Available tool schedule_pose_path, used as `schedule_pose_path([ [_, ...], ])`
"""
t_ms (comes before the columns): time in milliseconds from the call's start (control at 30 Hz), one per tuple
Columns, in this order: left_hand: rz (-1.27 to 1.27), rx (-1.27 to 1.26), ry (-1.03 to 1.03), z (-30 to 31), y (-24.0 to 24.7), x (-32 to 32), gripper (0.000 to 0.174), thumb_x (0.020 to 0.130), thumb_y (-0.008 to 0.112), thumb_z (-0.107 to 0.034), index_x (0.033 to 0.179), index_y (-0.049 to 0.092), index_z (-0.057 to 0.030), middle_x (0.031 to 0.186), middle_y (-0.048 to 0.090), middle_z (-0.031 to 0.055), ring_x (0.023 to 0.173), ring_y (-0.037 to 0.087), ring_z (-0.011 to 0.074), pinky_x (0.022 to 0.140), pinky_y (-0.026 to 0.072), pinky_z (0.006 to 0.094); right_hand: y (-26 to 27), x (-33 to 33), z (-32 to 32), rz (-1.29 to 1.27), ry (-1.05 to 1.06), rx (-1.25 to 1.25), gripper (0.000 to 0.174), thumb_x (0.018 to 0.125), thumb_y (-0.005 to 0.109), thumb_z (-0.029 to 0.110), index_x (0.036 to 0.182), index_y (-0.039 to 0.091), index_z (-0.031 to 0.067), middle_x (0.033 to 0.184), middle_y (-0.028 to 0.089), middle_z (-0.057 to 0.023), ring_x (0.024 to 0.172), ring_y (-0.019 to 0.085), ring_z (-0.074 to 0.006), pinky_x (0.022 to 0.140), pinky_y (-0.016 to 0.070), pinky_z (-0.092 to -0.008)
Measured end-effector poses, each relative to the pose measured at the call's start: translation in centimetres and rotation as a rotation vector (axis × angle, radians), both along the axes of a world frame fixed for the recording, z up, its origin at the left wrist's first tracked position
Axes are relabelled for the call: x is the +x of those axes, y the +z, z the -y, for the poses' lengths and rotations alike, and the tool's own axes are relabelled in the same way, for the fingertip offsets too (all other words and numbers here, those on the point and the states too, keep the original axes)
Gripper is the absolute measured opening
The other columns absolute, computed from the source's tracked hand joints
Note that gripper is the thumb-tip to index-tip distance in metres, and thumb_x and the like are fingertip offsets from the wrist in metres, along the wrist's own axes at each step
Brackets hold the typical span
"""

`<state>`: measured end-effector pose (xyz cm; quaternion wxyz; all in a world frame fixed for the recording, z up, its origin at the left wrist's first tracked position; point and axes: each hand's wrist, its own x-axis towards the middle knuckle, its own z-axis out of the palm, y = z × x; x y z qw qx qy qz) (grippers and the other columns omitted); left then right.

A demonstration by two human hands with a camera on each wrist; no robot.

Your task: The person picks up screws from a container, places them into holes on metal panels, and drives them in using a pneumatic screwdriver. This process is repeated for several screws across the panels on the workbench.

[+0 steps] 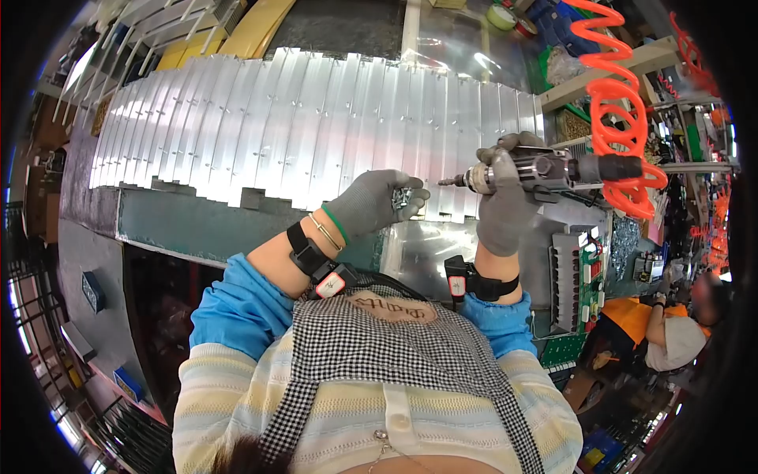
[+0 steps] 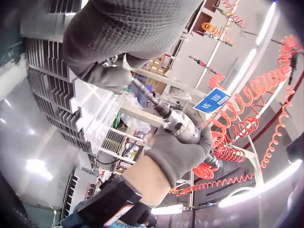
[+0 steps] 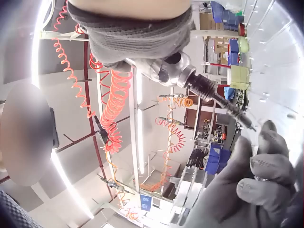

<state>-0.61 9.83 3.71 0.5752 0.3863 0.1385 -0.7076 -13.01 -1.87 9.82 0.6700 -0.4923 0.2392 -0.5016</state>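
Note:
My gloved left hand (image 1: 369, 207) has its fingers curled around several small metal screws (image 1: 403, 197), over the near edge of a row of long shiny metal strips (image 1: 304, 118). My gloved right hand (image 1: 502, 207) grips an air screwdriver (image 1: 545, 167) with its bit pointing left. That bit (image 2: 145, 90) ends right by the left thumb and fingertips in the left wrist view. Seen from the right wrist, the driver's tip (image 3: 244, 119) is close to the left fingers (image 3: 270, 166), which hide most of the screws.
An orange coiled air hose (image 1: 620, 110) hangs at the right beside the driver. Green circuit boards (image 1: 588, 284) with dark and white parts stand at the bench's right. Yellow panels (image 1: 257, 28) lie behind the strips. Another person (image 1: 671, 336) is at the lower right.

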Motion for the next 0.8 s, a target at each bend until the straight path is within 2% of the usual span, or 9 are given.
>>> schedule_pose_path([
  [67, 0.029, -0.047, -0.043, -0.3, -0.8, 0.2, 0.033, 0.093, 0.041, -0.007, 0.122, 0.046, 0.0095, 0.112, 0.057, 0.0166, 0.087, 0.06, 0.0171, 0.074, 0.0538, 0.0276, -0.1, 0.1, -0.3, -0.011, 0.014, 0.003, 0.035, 0.076, 0.058, -0.012, 0.108, 0.05, -0.0005, 0.089, 0.057, -0.0096, 0.068, 0.058, -0.0141, 0.047, 0.0444, -0.0234],
  [167, 0.139, -0.101, -0.121, -0.6, -1.5, 0.2, 0.038, 0.092, 0.043, -0.006, 0.127, 0.041, 0.0095, 0.111, 0.057, 0.0158, 0.088, 0.059, 0.0173, 0.073, 0.0537, 0.0275, -0.9, 0.4, -0.2, 0.001, 0.033, 0.018, 0.033, 0.076, 0.058, -0.012, 0.106, 0.051, -0.0008, 0.087, 0.057, -0.0094, 0.062, 0.056, -0.013, 0.048, 0.0448, -0.0241],
  [200, 0.152, -0.1, -0.122, -0.6, -1.4, 0.2, 0.038, 0.093, 0.043, -0.007, 0.127, 0.041, 0.0092, 0.111, 0.057, 0.0154, 0.088, 0.06, 0.0165, 0.073, 0.0534, 0.0272, -1.4, 0.5, -0.3, -0.063, -0.017, -0.019, 0.033, 0.076, 0.06, -0.011, 0.106, 0.052, -0.0006, 0.088, 0.057, -0.0078, 0.062, 0.055, -0.0111, 0.05, 0.0452, -0.0242],
  [400, 0.23, -0.1, -0.145, -0.7, -0.2, -0.1, 0.035, 0.096, 0.043, -0.014, 0.124, 0.043, 0.0065, 0.108, 0.058, 0.012, 0.083, 0.059, 0.0123, 0.069, 0.0509, 0.0236, -1.3, 0.8, -0.8, -0.085, 0.048, -0.062, 0.033, 0.076, 0.063, -0.007, 0.107, 0.053, 0.0006, 0.086, 0.057, -0.004, 0.067, 0.053, -0.0076, 0.053, 0.0462, -0.0232],
  [500, 0.254, -0.122, -0.153, -0.7, -1.2, -0.1, 0.033, 0.097, 0.044, -0.018, 0.122, 0.046, 0.0044, 0.107, 0.058, 0.0105, 0.083, 0.059, 0.0116, 0.068, 0.05, 0.0224, -1.8, 0.8, -0.7, -0.174, 0.075, -0.114, 0.033, 0.076, 0.063, -0.008, 0.107, 0.053, 0.0013, 0.087, 0.058, -0.0039, 0.067, 0.054, -0.0067, 0.055, 0.0472, -0.0228],
  [667, 0.269, -0.185, -0.188, -0.8, -2.1, 0.3, 0.033, 0.097, 0.046, -0.02, 0.122, 0.047, 0.0028, 0.105, 0.058, 0.0085, 0.084, 0.058, 0.0112, 0.068, 0.0498, 0.021, -2.0, 1.3, -0.9, -0.162, 0.071, -0.158, 0.034, 0.075, 0.061, -0.01, 0.106, 0.053, 0.0017, 0.09, 0.058, -0.0055, 0.067, 0.055, -0.0064, 0.051, 0.0469, -0.0215],
  [800, 0.171, -0.151, -0.021, -0.6, -0.7, 0.1, 0.034, 0.097, 0.046, -0.018, 0.123, 0.046, 0.0033, 0.1, 0.057, 0.0065, 0.083, 0.056, 0.0107, 0.069, 0.051, 0.0206, 0.0, 0.9, -1.0, -0.055, 0.11, -0.086, 0.036, 0.074, 0.061, -0.012, 0.107, 0.052, 0.0005, 0.091, 0.057, -0.0071, 0.07, 0.057, -0.0104, 0.046, 0.0452, -0.0219],
])
